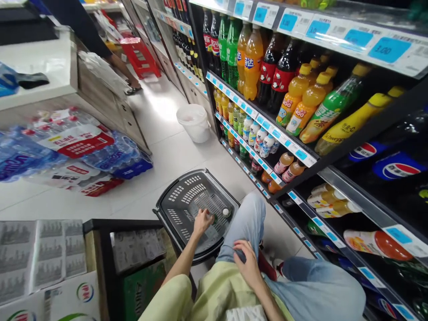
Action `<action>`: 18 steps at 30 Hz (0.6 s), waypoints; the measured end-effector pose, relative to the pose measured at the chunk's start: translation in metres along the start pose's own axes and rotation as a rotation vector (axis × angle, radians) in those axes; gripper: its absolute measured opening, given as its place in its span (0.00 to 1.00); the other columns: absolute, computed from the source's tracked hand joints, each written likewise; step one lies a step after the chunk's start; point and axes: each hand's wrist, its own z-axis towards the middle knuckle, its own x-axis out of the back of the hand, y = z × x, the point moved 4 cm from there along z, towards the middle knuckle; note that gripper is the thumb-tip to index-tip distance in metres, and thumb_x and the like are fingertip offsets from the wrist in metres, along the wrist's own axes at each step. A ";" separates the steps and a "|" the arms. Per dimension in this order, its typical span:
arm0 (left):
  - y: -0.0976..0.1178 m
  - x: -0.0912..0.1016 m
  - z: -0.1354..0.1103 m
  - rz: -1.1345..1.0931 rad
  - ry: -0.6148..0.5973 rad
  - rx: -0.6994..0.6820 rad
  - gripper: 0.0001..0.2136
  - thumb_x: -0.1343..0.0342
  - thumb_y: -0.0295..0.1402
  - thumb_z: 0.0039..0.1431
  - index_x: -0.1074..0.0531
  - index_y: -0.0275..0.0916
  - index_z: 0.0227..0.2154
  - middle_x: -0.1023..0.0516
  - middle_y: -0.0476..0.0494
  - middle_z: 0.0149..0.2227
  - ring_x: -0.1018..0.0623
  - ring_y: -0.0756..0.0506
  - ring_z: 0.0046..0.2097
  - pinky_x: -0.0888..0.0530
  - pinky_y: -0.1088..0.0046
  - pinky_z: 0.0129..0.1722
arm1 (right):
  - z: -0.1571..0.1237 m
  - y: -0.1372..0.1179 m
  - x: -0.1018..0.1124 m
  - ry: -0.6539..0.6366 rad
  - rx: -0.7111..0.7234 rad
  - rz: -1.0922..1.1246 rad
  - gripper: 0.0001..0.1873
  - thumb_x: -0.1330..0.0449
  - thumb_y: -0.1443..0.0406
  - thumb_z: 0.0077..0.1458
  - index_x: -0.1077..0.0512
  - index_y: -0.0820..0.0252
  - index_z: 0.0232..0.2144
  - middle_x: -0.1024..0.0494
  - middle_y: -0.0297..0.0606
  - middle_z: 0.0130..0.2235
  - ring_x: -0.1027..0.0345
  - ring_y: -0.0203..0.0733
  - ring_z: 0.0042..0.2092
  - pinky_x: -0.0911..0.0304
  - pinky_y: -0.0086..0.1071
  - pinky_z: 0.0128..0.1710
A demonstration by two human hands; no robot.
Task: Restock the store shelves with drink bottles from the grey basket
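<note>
My left hand [203, 221] reaches down into a black plastic shopping basket [170, 194]. Its fingers are curled round a small green item [216, 219], mostly hidden, whose kind I cannot make out. Just right of it in the basket stands a bottle with a white cap [226, 212]. Bent and slightly apart, the fingers of my right hand [246, 263] rest on my jeans near the knee, holding nothing.
Drink shelves [264, 129] with several bottles rise along the right. A white bucket [194, 122] stands on the floor ahead. Shrink-wrapped water packs [80, 142] lie left, cartons [70, 296] at lower left. A person's leg [122, 69] and red stool [140, 55] are farther off.
</note>
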 end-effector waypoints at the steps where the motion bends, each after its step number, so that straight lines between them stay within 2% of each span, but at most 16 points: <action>1: -0.002 -0.015 0.004 -0.021 -0.029 0.041 0.12 0.45 0.37 0.71 0.24 0.38 0.50 0.23 0.34 0.54 0.18 0.36 0.53 0.25 0.63 0.53 | -0.001 0.001 0.000 -0.008 -0.013 0.002 0.08 0.39 0.67 0.66 0.20 0.55 0.42 0.17 0.44 0.52 0.24 0.50 0.56 0.31 0.42 0.61; 5: -0.002 -0.070 0.014 -0.096 -0.112 0.180 0.12 0.46 0.35 0.69 0.25 0.37 0.50 0.24 0.31 0.54 0.17 0.35 0.52 0.24 0.62 0.51 | -0.005 0.002 0.002 -0.052 -0.069 -0.010 0.07 0.38 0.65 0.67 0.20 0.54 0.43 0.18 0.44 0.55 0.25 0.52 0.59 0.32 0.45 0.64; 9: 0.012 -0.111 0.017 -0.174 -0.183 0.249 0.12 0.45 0.34 0.68 0.26 0.36 0.50 0.25 0.28 0.57 0.17 0.33 0.54 0.24 0.62 0.52 | -0.004 0.002 0.005 -0.079 -0.080 -0.027 0.07 0.38 0.65 0.68 0.20 0.54 0.44 0.18 0.44 0.55 0.25 0.53 0.59 0.31 0.46 0.64; 13: 0.027 -0.137 0.019 -0.230 -0.203 0.272 0.15 0.48 0.34 0.71 0.27 0.34 0.55 0.28 0.25 0.63 0.18 0.32 0.58 0.25 0.59 0.57 | 0.000 0.003 0.006 -0.087 -0.072 -0.055 0.06 0.38 0.64 0.69 0.20 0.53 0.44 0.18 0.44 0.54 0.24 0.52 0.57 0.29 0.45 0.61; 18: 0.033 -0.153 0.022 -0.248 -0.231 0.312 0.18 0.50 0.36 0.73 0.29 0.32 0.59 0.29 0.22 0.64 0.18 0.31 0.60 0.25 0.60 0.59 | 0.002 0.003 0.005 -0.088 -0.063 -0.051 0.07 0.38 0.60 0.71 0.20 0.53 0.44 0.18 0.44 0.52 0.24 0.53 0.56 0.28 0.45 0.60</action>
